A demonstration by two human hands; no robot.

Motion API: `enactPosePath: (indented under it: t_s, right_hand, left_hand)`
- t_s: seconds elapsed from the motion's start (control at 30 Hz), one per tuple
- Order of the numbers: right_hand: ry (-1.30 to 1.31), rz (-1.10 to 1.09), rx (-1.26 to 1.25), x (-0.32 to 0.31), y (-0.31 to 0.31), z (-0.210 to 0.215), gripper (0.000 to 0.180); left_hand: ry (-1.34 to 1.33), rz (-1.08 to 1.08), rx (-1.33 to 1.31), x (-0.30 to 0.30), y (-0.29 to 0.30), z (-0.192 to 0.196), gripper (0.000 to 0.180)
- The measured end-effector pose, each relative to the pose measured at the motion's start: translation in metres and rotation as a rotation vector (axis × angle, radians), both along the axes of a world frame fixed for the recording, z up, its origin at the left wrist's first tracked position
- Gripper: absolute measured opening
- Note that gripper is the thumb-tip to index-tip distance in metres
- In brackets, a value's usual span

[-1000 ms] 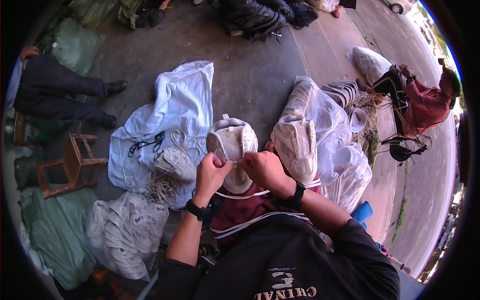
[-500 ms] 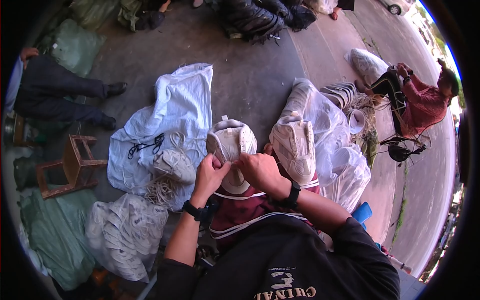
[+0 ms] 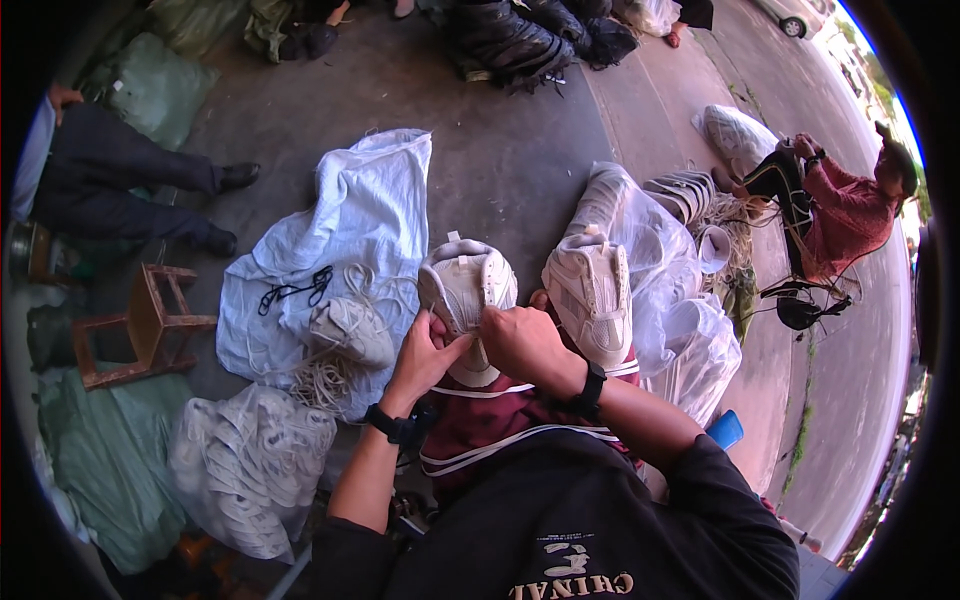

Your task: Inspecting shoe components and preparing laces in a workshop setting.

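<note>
Head view: left hand and right hand still pinch the white sneaker, barely shifted

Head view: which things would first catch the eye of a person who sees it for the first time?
In the centre, the left hand and the right hand both work on a white sneaker on the person's lap. A second white sneaker sits just to its right. On the left, a white sack lies spread on the grey floor.
</note>
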State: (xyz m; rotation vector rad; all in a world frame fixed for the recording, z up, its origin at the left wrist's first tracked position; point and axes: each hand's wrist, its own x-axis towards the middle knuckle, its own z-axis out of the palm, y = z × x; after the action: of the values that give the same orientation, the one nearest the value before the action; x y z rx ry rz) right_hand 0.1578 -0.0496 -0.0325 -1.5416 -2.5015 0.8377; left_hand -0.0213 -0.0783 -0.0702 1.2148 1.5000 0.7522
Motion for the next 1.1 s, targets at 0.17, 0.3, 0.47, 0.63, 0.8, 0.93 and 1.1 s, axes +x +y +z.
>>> enactPosePath:
  t_s: [0.17, 0.3, 0.47, 0.63, 0.8, 0.93, 1.1]
  right_hand:
    - [-0.005, -0.006, 0.015, -0.006, -0.002, -0.005, 0.018]
    - [0.081, -0.002, 0.078, -0.013, -0.005, -0.002, 0.017]
    - [0.104, -0.024, 0.039, 0.008, -0.008, -0.004, 0.022]
    - [0.161, -0.155, -0.095, 0.018, -0.011, 0.004, 0.028]
    - [0.306, -0.219, 0.098, 0.023, -0.009, -0.018, 0.061]
    - [0.367, -0.212, 0.158, 0.027, -0.001, -0.032, 0.079]
    - [0.401, -0.244, 0.070, 0.021, 0.003, -0.032, 0.084]
  left_hand:
    - [0.011, -0.008, 0.011, -0.003, -0.001, -0.008, 0.043]
    - [0.006, -0.008, 0.021, -0.006, -0.002, -0.016, 0.043]
    - [-0.018, 0.019, 0.045, 0.000, -0.009, -0.012, 0.041]
    - [0.049, 0.161, 0.208, 0.007, -0.031, -0.012, 0.037]
    - [0.182, 0.083, 0.301, 0.013, -0.034, 0.001, 0.026]
    - [0.319, 0.013, 0.523, 0.021, -0.027, 0.008, 0.032]
    - [0.592, -0.128, 0.558, 0.025, -0.020, 0.018, 0.040]
